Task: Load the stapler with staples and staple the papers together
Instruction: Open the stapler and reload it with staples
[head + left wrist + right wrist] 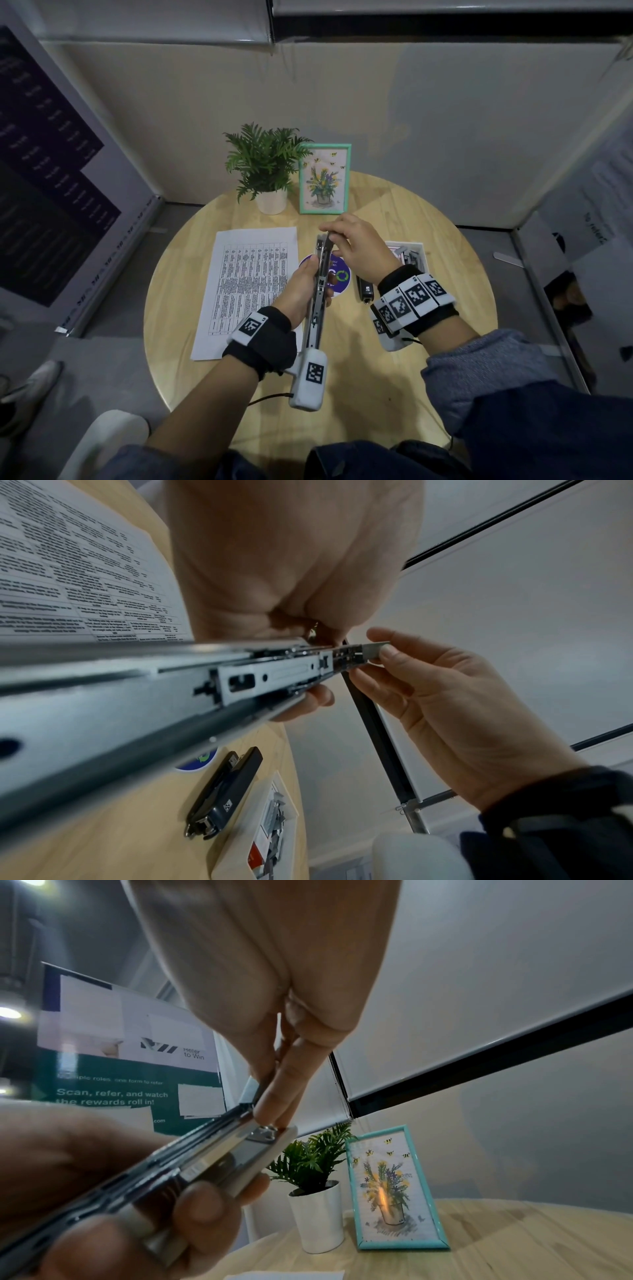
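While the left hand [301, 291] grips the opened stapler [320, 274] above the round table [428, 219], the right hand [363, 246], at its 1 o'clock, pinches a staple strip [375, 649] at the stapler's far tip. Printed papers [246, 287] lie flat at the stapler's 9 o'clock, the staple box [411, 257] at 3 o'clock.

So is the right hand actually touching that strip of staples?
Touching. The left wrist view shows the right hand pinching the strip of staples between thumb and fingertips at the front end of the stapler.
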Demonstrator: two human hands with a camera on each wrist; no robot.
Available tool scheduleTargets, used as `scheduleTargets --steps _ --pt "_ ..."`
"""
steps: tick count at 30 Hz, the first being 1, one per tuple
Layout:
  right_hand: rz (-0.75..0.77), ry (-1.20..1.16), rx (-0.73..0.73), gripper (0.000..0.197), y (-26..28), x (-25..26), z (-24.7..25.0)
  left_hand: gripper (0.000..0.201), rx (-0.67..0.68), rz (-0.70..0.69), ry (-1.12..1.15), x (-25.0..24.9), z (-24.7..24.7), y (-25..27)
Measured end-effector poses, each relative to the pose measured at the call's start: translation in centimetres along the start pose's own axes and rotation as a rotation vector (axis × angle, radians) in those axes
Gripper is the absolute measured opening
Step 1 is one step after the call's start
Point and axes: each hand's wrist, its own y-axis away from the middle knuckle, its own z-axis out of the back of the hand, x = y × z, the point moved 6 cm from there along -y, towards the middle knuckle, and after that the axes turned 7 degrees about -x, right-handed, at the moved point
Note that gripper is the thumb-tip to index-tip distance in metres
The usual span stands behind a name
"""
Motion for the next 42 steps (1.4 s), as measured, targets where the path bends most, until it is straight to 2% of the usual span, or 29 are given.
scheduleTargets --steps 4,12,16,23,28,32,38,42 --pt "-0.023 -0.058 -0.023 0.028 -0.1 -0.2 0.2 0.034 -0.001 0.012 0.003 0.0 0.0 0.0" --pt "0.019 0.106 0.022 0.03 -0.1 0.0 0.1 0.036 -0.015 0.021 -0.018 0.1 -0.2 0.1" --pt "0.023 0.127 0.051 0.031 0.1 -0.1 -0.3 0.047 -0.022 0.05 -0.025 -0.1 -0.5 0.6" --pt "0.041 0.052 0.035 0.031 0.4 0.1 -0.6 0.047 -0.022 0.054 -0.013 -0.4 -0.5 1.0" --pt "-0.041 -0.166 -0.066 0.027 0.4 -0.2 0.2 0.051 0.022 0.065 0.083 -0.5 -0.4 1.0" --pt "0.014 -0.104 -0.006 0.026 0.4 0.2 -0.2 0.049 0.016 0.119 0.102 -0.3 -0.3 0.8" --pt "0.021 -0.061 -0.012 0.026 0.6 0.1 -0.4 0.049 0.035 0.116 0.085 -0.1 -0.3 0.8" --pt "-0.006 -0.134 -0.046 0.027 0.7 0.1 -0.1 0.047 0.048 0.109 0.079 -0.2 -0.4 0.9"
